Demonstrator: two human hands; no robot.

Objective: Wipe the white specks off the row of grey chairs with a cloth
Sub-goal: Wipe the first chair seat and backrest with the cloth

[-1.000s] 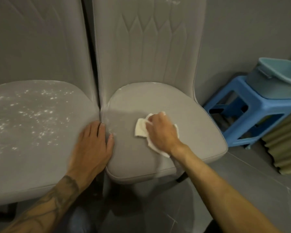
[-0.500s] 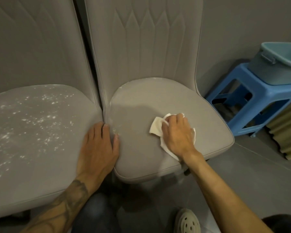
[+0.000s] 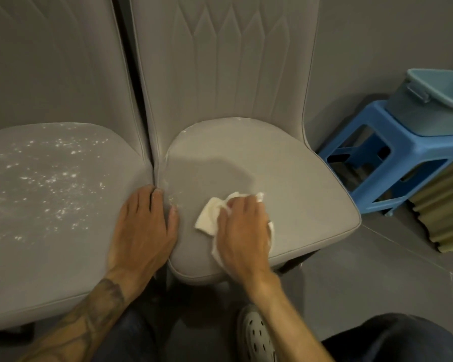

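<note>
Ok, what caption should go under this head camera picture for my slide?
Right hand rubs a white cloth over one grey chair seat; left hand rests flat on the speckled neighbouring seat.

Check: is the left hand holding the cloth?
No, the right hand holds the cloth on the right chair; the left hand lies flat, empty.

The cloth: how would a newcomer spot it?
Two grey chairs stand side by side; take the one beside the blue stool. On its seat, under the right hand, lies a crumpled cloth: one solid white patch, unlike the neighbour's scattered specks.
</note>
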